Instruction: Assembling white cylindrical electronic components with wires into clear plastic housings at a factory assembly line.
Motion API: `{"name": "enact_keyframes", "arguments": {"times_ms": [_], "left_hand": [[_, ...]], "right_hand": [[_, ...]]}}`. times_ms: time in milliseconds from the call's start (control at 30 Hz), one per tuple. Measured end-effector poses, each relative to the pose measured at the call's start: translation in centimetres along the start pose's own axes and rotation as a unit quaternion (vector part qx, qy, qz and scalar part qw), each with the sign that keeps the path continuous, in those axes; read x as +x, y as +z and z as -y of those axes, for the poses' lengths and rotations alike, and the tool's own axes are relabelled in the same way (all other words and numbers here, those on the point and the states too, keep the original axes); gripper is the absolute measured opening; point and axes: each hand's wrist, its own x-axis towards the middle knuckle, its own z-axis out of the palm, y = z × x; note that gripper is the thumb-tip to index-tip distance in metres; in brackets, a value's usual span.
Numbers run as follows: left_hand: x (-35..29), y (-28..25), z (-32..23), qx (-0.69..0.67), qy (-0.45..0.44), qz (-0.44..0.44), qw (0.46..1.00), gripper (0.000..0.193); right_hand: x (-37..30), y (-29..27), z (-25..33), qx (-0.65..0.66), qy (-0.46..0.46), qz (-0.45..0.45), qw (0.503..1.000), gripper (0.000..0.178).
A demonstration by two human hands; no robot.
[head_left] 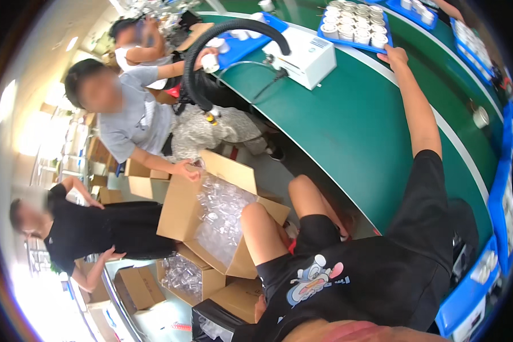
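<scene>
One blue tray [349, 43] lies flat, cups [346, 32] upright

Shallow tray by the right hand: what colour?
The shallow rectangular tray is blue; best seen in head view.

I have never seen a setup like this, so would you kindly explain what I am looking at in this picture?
There is no robot here: a person works with bare hands, and a wide fisheye camera on their head looks down, so straight edges bend. Their right hand reaches to the edge of a blue tray filled with white round containers; the fingers are too small to judge how firm the grip is. Their left hand is low in the picture, mostly hidden. On the green table stands a white machine with a curved black hose. A co-worker in a grey shirt holds a white round piece. Below is an open cardboard box of clear plastic pieces.
</scene>
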Motion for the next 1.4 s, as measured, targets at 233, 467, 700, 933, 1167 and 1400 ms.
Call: {"name": "enact_keyframes", "arguments": {"times_ms": [233,467,700,933,1167,1400], "left_hand": [[6.1,-1.6,-1.5,-0.105,-0.036,0.098,0.989,0.045],[11.9,-0.8,-8.7,-0.225,-0.085,0.161,0.957,0.043],[10.5,-3.9,-16.2,-0.307,0.063,0.116,0.943,0.037],[10.6,-5.6,-18.9,-0.345,0.118,0.083,0.927,0.038],[7.1,-7.0,-23.6,-0.414,0.175,0.016,0.893,0.042],[2.8,-8.2,-29.6,-0.536,0.237,0.143,0.798,0.048]], "right_hand": [[-8.4,-11.5,0.9,-0.045,0.013,0.101,0.994,0.024],[-21.8,-18.6,-0.1,-0.138,0.066,0.158,0.976,0.015],[-36.3,-21.8,-3.0,-0.116,0.118,0.143,0.976,0.02],[-45.2,-22.6,-5.2,-0.094,0.124,0.141,0.978,0.022],[-47.4,-24.1,-4.4,-0.187,0.126,0.16,0.961,0.024],[-50.7,-21.1,-3.2,-0.501,-0.307,-0.023,0.809,0.057]]}}
